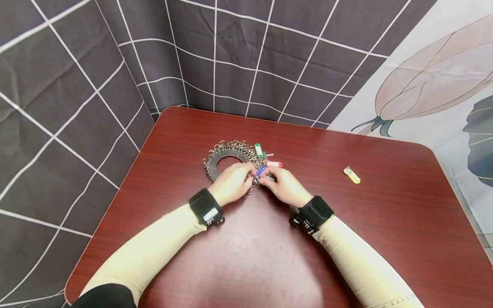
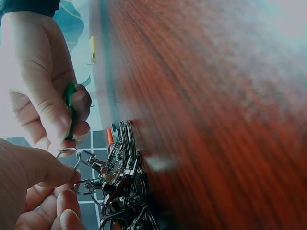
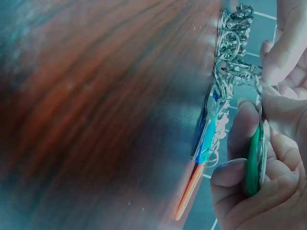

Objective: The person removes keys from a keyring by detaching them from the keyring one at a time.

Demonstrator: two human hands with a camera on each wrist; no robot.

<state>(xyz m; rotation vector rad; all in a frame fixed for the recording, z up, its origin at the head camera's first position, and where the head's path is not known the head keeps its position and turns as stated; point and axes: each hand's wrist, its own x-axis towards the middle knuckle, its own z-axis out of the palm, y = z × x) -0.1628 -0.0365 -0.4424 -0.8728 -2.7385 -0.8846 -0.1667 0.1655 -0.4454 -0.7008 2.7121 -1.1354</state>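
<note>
Above the table, my left hand (image 1: pixel 233 182) pinches a small metal split ring (image 2: pixel 78 160), next to a cluster of metal clasps (image 2: pixel 127 177). My right hand (image 1: pixel 286 186) grips a green key tag (image 3: pixel 253 160) with a flat metal piece, probably a key, along it; its fingertips meet the same split ring. In the head view the fingers hide this tag. The clasps and rings hang around a dark ring-shaped holder (image 1: pixel 211 166). Near the hands lie a blue tag (image 1: pixel 261 171), a red tag (image 1: pixel 273 164) and another green tag (image 1: pixel 258 149) beside a key (image 1: pixel 268 155).
A yellow key tag (image 1: pixel 352 175) lies apart on the right of the reddish-brown table (image 1: pixel 385 222). Dark grid-patterned cloth (image 1: pixel 239 55) hangs behind and to the left. A floral cloth (image 1: pixel 435 85) hangs at the right.
</note>
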